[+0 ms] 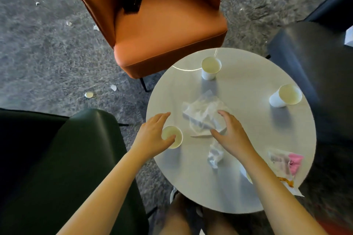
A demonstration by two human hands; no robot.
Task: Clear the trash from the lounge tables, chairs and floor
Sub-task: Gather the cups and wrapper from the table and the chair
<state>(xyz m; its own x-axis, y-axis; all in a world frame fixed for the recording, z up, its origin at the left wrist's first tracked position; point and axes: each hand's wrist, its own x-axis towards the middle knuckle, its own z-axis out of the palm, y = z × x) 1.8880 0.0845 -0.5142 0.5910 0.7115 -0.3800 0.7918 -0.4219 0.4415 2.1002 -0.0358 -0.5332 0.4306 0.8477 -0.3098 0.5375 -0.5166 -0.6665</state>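
Bare knees (177,219) sit closest to us at the bottom edge, tucked against the round white table (248,192), so we are standing or leaning right over the mess.

Our left hand (152,135) curls around a paper cup (172,137) at the near left rim of the table, fingers spread and thumb pressing its side; the grip looks half closed, probably just taking hold so the cup can be lifted upright. Our right hand (231,131) arches open over a crumpled clear plastic bag (202,114), fingertips down on its near edge, ready to bunch it up rather than clamped on it yet. Working both hands at once makes sense, since the trash lies within easy reach of each.

Just below the right hand lies a thin wooden stick (202,136), and nearer us a crumpled tissue (214,155). Under the right forearm something pale peeks out, perhaps another cup, though we cannot tell. Right of that arm rests a pink and white wrapper (286,160). Beyond the hands stand two more cups: one upright (210,68) and one tipped on its side (285,95).

Further out, paper scraps (113,87) dot the grey carpet near an orange chair (168,34), a dark green chair (66,158) flanks our left arm, and a black chair (315,72) sits past the right.
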